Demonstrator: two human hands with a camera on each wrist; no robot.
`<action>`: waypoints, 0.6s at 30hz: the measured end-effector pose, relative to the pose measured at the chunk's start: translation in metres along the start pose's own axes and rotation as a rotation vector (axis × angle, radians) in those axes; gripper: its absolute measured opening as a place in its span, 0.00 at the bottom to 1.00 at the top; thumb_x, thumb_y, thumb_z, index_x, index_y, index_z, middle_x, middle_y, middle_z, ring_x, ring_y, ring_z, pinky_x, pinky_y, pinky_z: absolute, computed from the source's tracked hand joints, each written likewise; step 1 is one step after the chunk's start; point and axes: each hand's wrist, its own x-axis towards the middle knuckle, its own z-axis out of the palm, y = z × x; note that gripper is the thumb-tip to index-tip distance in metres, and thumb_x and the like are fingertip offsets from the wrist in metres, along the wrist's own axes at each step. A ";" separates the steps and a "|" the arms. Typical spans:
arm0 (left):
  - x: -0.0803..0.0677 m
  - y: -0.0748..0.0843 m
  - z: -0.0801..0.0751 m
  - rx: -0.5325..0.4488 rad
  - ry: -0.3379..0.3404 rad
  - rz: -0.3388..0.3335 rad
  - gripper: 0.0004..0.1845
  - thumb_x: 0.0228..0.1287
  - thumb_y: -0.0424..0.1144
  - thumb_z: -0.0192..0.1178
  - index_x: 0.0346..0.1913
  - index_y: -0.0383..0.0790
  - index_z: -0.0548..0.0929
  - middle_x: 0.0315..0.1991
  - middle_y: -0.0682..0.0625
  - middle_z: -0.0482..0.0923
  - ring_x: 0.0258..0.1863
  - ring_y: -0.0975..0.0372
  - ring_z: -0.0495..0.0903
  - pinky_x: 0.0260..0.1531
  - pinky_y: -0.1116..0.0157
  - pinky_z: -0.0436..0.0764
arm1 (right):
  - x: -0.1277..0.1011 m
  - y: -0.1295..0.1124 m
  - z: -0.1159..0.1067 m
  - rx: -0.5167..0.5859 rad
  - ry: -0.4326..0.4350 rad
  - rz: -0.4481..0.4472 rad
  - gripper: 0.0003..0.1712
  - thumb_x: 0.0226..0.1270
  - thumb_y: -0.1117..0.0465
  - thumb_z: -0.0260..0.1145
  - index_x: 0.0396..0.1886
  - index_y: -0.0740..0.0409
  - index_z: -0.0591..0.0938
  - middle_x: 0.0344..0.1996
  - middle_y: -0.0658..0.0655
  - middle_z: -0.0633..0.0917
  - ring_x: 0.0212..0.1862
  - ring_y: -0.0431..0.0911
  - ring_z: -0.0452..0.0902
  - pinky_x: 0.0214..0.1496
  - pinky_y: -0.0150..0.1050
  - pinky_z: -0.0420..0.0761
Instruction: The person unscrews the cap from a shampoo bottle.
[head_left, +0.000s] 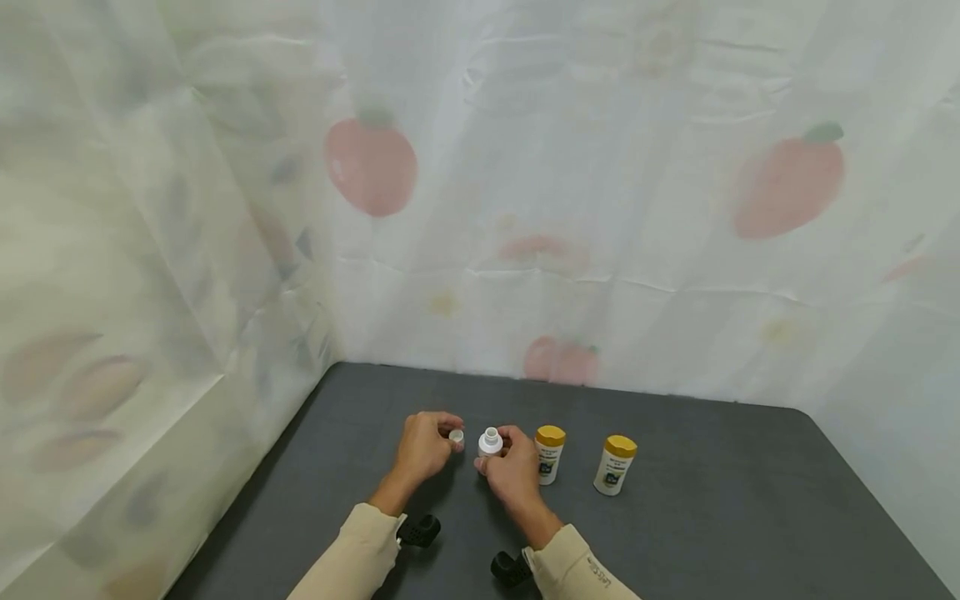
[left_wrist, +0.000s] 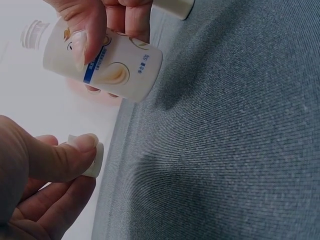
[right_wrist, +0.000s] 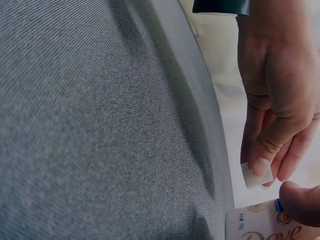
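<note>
My right hand (head_left: pixel 512 467) grips a small white bottle (head_left: pixel 491 442) with its threaded neck bare, held just above the dark grey table (head_left: pixel 697 517). In the left wrist view the same bottle (left_wrist: pixel 107 62) shows a blue band and a cream swirl label, with the right hand's fingers (left_wrist: pixel 85 30) round it. My left hand (head_left: pixel 427 443) pinches the small white cap (head_left: pixel 456 436) between thumb and fingers, a little left of the bottle's neck. The cap (left_wrist: pixel 94 159) sits under my thumb (left_wrist: pixel 60 160). In the right wrist view the cap (right_wrist: pixel 256 175) hangs from the left fingertips above the bottle (right_wrist: pixel 265 222).
Two white bottles with yellow caps (head_left: pixel 549 454) (head_left: pixel 616 464) stand upright right of my right hand. A fruit-printed white curtain (head_left: pixel 570 208) closes the back and left sides. Black wrist-camera mounts (head_left: pixel 420 531) (head_left: pixel 512 568) sit on my cream sleeves.
</note>
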 end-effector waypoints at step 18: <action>-0.005 -0.006 0.006 0.012 -0.004 -0.007 0.15 0.47 0.24 0.79 0.41 0.36 0.93 0.35 0.46 0.93 0.36 0.57 0.90 0.36 0.59 0.87 | -0.001 0.003 -0.001 -0.008 -0.031 0.029 0.25 0.43 0.77 0.78 0.46 0.68 0.84 0.39 0.63 0.89 0.37 0.48 0.83 0.40 0.43 0.85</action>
